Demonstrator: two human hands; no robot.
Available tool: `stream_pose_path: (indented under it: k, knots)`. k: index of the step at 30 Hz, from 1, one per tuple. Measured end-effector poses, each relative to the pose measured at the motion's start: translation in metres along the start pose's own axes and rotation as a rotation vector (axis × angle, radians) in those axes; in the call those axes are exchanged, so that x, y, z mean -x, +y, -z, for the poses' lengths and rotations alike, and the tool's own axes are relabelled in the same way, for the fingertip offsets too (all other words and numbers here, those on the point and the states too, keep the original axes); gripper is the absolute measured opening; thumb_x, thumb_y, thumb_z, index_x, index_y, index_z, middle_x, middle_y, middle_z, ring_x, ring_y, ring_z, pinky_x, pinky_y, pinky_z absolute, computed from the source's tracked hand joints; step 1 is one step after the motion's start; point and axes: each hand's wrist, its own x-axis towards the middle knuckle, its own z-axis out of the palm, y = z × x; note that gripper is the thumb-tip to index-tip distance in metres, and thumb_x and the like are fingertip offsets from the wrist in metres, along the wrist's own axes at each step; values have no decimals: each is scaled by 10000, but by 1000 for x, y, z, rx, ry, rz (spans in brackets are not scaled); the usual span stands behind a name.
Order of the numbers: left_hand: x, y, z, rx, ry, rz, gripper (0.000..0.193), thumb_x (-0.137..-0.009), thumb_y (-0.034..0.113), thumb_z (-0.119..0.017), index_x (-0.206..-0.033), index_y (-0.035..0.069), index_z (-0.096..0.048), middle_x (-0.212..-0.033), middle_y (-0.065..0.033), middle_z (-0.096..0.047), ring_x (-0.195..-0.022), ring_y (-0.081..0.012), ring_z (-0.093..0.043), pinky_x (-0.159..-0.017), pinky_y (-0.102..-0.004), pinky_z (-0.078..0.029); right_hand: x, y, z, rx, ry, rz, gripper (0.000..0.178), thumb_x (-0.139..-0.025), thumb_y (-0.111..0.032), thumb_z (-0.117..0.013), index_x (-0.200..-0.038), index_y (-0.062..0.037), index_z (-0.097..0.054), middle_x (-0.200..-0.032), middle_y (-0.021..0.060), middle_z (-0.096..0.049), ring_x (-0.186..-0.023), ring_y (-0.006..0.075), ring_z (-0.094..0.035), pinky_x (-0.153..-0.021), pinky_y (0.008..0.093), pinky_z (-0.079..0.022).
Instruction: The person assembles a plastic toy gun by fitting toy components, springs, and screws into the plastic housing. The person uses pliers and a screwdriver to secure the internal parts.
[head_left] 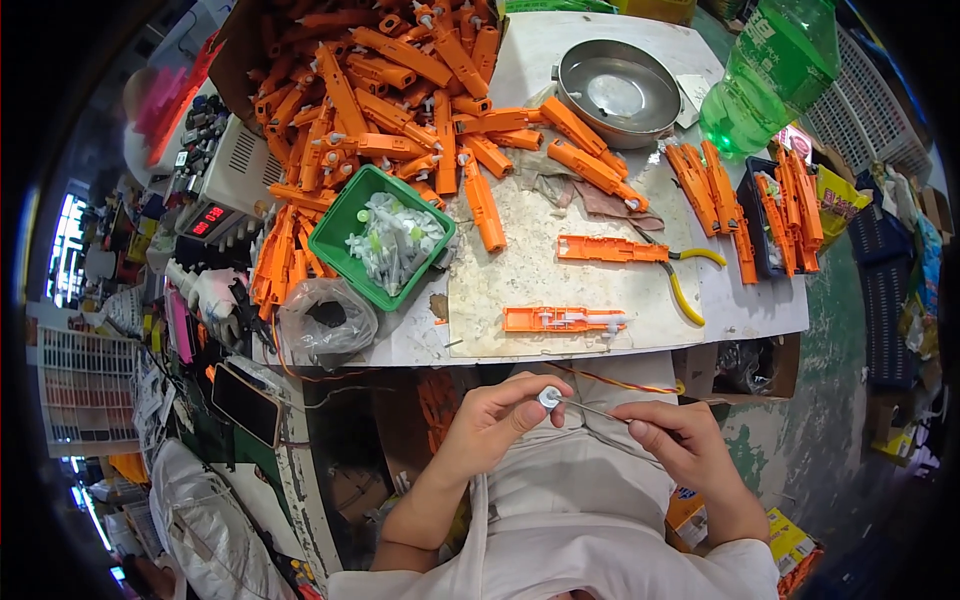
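Observation:
Above my lap, just in front of the table edge, my left hand [490, 425] pinches a small whitish round part [549, 397] between thumb and fingers. A thin metal rod [594, 411] runs from that part toward my right hand [685, 440], whose thumb and fingers are closed on its other end. Whether the rod is seated in the part I cannot tell. On the table straight ahead lies an orange plastic housing half [550, 319] with whitish pieces at its right end. Farther back is another orange housing [610, 248], beside pliers with yellow handles [684, 300].
A large heap of orange housings [370, 90] fills the back left. Before it stand a green bin [330, 235] of whitish plastic parts and a transparent bag [325, 325]. At the back are a metal bowl [618, 85] and a green bottle [775, 75]. More housings [705, 190] lie right.

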Motion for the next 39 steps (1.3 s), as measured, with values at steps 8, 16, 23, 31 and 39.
stream_pose_path:
  k: [8, 16, 23, 31, 39]
  knots:
    - [1, -2, 5, 25, -91, -1, 377, -923, 274, -574, -1132, -40, -585, -928, -79, -562, -842, -150, -551, -813, -288, -438, 3, 7, -5, -24, 6, 54, 208, -891, -65, -581, -1077, -14, -657, -865, 141, -688, -718, 161, -656, -642, 249, -487]
    - [2, -2, 2, -37, -51, -1, 370, -921, 270, -580, -1118, -43, -593, -904, -75, -556, -826, -142, -544, -792, -278, -431, 3, 15, -9, 127, 124, 258, 215, -839, -8, -604, -1041, -5, -675, -729, 114, -667, -559, 119, -593, -528, 225, -450]
    - [1, -1, 3, 12, -77, 14, 366, -916, 272, -587, -1112, -37, -598, -927, -71, -567, -824, -137, -544, -786, -271, -430, 2, 11, 0, 23, 7, 134, 226, -859, -60, -617, -1078, -31, -663, -859, 149, -689, -713, 217, -680, -635, 271, -514]
    - [0, -5, 5, 50, -102, 59, 393, -912, 300, -590, -1115, -36, -594, -958, -70, -576, -824, -131, -547, -787, -268, -431, 2, 13, -2, 50, 16, 218, 235, -857, -46, -615, -1087, -31, -660, -860, 146, -689, -701, 208, -673, -623, 272, -509]
    - [1, -1, 1, 24, -95, 49, 374, -921, 286, -577, -1118, -32, -592, -956, -63, -561, -834, -131, -545, -788, -264, -428, 6, 13, -2, 46, 32, 201, 236, -862, -45, -610, -1093, -38, -657, -861, 143, -690, -677, 211, -663, -603, 274, -498]
